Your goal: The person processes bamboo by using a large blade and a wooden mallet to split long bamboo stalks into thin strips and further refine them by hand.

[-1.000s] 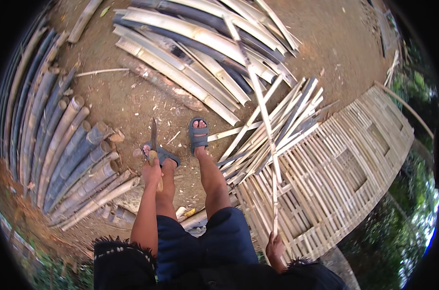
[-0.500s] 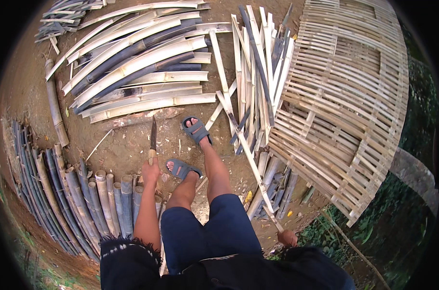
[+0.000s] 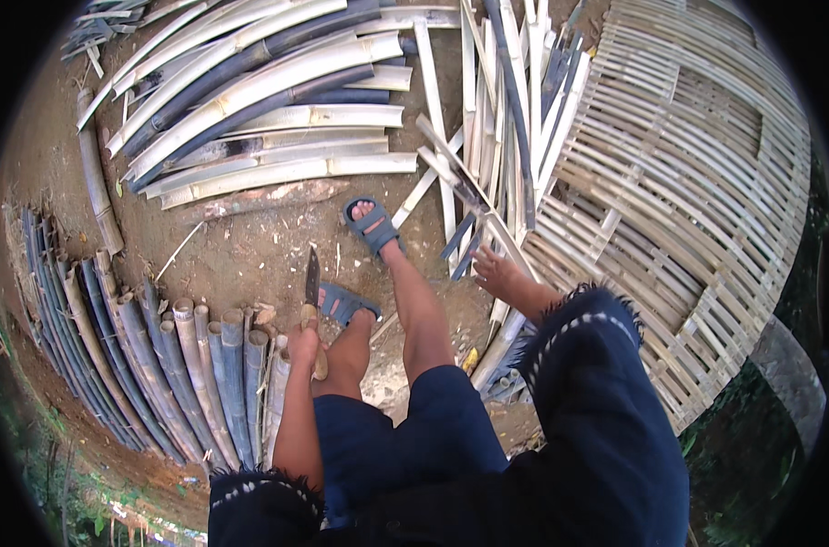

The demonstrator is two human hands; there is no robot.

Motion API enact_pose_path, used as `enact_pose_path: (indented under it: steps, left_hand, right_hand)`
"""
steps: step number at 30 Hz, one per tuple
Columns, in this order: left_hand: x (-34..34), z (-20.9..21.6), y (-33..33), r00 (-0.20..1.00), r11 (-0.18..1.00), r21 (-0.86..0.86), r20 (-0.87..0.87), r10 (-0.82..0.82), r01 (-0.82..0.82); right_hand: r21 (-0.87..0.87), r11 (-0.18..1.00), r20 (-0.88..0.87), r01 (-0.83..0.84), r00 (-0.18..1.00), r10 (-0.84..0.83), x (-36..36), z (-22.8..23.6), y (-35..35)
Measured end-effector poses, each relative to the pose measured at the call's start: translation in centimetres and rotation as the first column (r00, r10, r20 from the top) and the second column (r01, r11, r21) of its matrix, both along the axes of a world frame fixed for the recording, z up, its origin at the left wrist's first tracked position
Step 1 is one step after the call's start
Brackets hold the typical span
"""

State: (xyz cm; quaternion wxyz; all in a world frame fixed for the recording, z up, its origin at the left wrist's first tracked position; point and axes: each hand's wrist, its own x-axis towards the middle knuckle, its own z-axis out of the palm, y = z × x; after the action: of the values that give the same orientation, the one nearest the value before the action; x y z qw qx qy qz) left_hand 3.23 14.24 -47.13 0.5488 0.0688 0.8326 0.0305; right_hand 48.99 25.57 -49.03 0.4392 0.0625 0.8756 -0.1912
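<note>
My left hand is closed round the wooden handle of a machete, whose dark blade points away from me beside my left foot. On the right, my right hand reaches forward with its fingers apart and nothing gripped in them. Just beyond it lies a split bamboo strip, pale with a dark stretch, slanting across a heap of narrow bamboo strips. Whether my fingertips touch that strip I cannot tell.
Wide split bamboo halves lie stacked ahead. Bamboo poles stand close together on the left. A large slatted bamboo panel fills the right side. A short log rests on the dirt before my sandalled feet.
My right hand has moved forward from the strip's near end and opened, and the strip now lies farther ahead on the heap. The machete has shifted slightly right and nearer to me.
</note>
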Motion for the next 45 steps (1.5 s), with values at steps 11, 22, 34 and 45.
enact_pose_path:
  steps: [11, 22, 34, 45]
  left_hand:
    - [1.1, -4.0, -0.8, 0.988, 0.983, -0.107, 0.021, -0.151, 0.152]
    - [3.6, -6.0, 4.1, 0.935, 0.926, -0.135, 0.004, -0.355, 0.353]
    - [6.1, -2.4, 7.7, 0.909, 0.903, -0.116, -0.01, -0.417, 0.414]
    - [5.9, 3.1, 8.5, 0.997, 0.998, 0.03, 0.059, 0.053, -0.055]
  right_hand:
    - [0.508, 0.06, -0.216, 0.859, 0.195, -0.957, -0.8, -4.9, 0.7]
    - [0.462, 0.132, -0.204, 0.877, 0.25, -0.946, 7.4, -14.2, -2.0]
    - [0.052, -0.239, -0.189, 0.969, -0.226, -0.956, -1.8, 11.6, 3.2]
    - [0.62, -0.454, -0.632, 0.64, 0.063, -0.773, 12.8, -0.8, 17.3]
